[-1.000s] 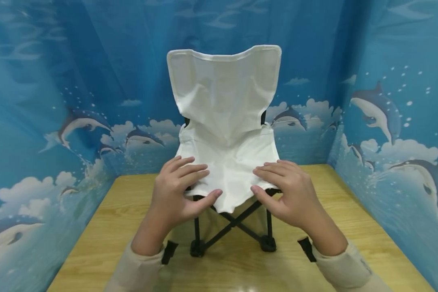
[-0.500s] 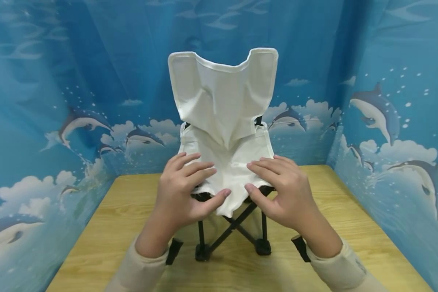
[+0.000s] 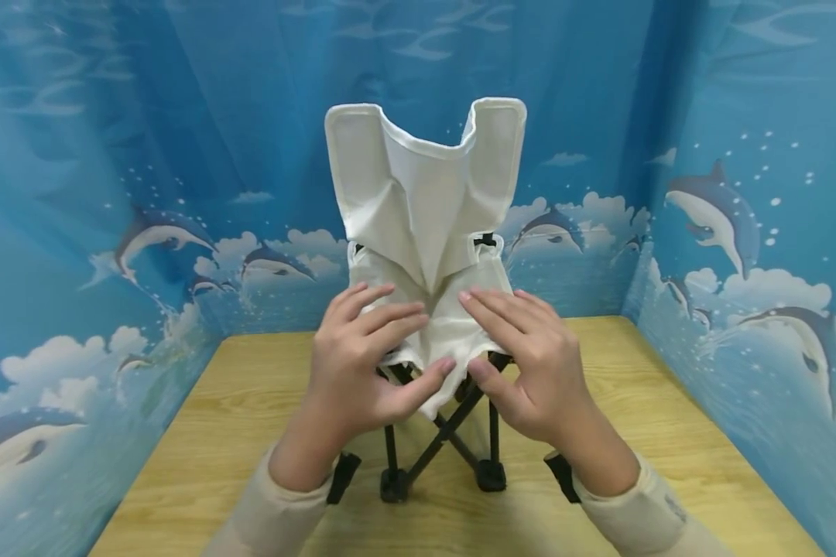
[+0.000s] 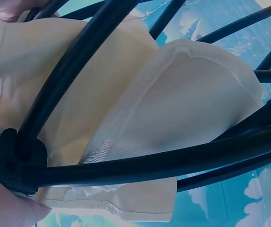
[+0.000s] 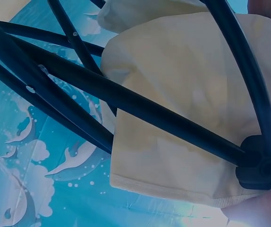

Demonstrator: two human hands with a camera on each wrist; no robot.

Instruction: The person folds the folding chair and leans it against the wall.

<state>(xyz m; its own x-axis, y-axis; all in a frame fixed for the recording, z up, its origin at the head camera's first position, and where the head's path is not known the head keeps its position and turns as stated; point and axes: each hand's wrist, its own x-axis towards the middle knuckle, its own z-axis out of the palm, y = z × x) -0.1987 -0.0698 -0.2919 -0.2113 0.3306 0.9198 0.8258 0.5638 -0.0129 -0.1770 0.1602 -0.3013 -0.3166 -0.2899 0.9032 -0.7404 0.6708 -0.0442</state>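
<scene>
On the yellow wood-grain counter [image 3: 209, 441], a black-legged, white-fabric folding chair [image 3: 428, 186] stands upright.
Left hand [image 3: 362, 363] and right hand [image 3: 536, 356], fingers extended, thumbs spread wide, touch its left and right sides.

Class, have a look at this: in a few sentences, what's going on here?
A person has both bare hands on a small white folding chair: the left hand and right hand are at the seat's front corners, fingers over the fabric. The chair stands upright but partly folded on a wood-grain surface, its fabric creased down the middle, its black legs crossed in front.
</scene>
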